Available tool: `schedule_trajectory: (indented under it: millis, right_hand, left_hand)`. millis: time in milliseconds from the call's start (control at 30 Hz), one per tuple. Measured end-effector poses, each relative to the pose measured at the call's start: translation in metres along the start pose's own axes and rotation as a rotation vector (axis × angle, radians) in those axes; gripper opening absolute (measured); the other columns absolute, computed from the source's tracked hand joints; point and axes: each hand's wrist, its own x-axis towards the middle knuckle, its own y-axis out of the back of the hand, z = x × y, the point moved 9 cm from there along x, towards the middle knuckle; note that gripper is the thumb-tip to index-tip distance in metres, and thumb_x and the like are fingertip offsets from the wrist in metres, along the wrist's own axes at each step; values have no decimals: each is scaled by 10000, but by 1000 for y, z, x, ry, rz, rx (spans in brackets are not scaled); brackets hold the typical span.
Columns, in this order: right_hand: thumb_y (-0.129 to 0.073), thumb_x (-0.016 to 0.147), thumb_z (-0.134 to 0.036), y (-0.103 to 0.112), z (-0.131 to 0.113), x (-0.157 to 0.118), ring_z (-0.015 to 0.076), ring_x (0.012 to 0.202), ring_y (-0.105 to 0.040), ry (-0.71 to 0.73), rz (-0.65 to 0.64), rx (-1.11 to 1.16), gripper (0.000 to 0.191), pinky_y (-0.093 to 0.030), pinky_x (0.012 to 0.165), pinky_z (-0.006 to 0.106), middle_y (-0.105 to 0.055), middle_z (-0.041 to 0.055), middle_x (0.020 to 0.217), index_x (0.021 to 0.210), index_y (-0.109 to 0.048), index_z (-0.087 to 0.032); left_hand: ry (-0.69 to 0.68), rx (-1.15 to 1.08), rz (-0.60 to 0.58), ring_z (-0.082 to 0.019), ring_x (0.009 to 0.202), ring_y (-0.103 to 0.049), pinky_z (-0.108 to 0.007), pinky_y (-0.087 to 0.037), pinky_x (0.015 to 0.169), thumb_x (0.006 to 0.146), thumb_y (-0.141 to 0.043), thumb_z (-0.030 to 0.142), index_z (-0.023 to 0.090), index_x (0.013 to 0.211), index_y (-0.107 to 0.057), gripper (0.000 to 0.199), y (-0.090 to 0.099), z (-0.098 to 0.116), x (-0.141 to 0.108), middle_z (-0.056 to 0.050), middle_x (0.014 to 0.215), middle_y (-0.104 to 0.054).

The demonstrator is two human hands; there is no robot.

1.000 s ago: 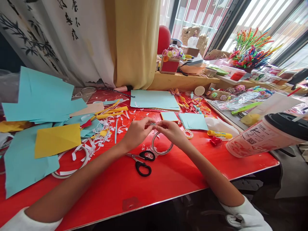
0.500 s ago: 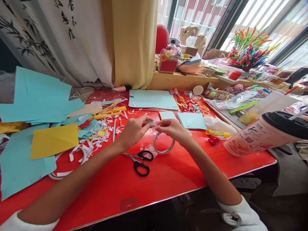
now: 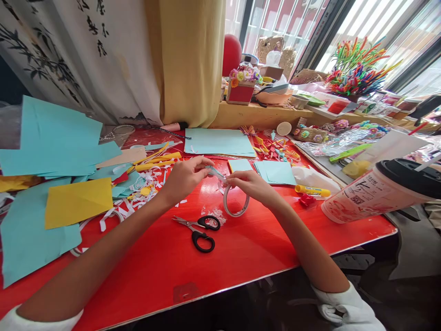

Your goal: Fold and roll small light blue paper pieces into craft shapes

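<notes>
My left hand pinches one end of a small light-blue paper piece above the red table. At the piece's other end are the closed fingers of my right hand, which also hold a roll of tape hanging below them. Whether the right fingers grip the paper too, I cannot tell. Black-handled scissors lie on the table below the hands, their blades pointing left and slightly apart. Small white scraps are scattered beside the scissors and the tape roll.
Blue sheets, a yellow sheet and paper strips cover the left side. Blue paper stacks lie behind the hands. On the right are a yellow glue stick, a red paper piece and a large tilted cup.
My left hand has moved left, away from my right hand, and more of the blue paper piece shows between them. The tape roll has shifted slightly right and up.
</notes>
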Motion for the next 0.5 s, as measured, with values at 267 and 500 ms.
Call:
schedule_trajectory:
  millis: [267, 500]
  right_hand:
    - [-460, 792, -499, -2, -1, 0, 98, 547, -418, 14, 73, -66, 378, -289, 510, 231, -491, -14, 584, 661, -555, -156]
    - [-542, 757, -466, -7, -4, -2, 143, 735, -563, 26, -63, 87, 317, -386, 682, 261, -645, 36, 762, 729, -652, -169]
  left_hand:
    - [39, -60, -14, -165, 807, -654, -271, -509, 748, 788, -530, 281, 187, 934, -608, 191, 1, -3, 2, -36, 897, -690]
    - [45, -124, -54, -172, 824, -652, -284, -522, 763, 785, -542, 276, 169, 934, -609, 195, -2, -2, 3, -52, 900, -685]
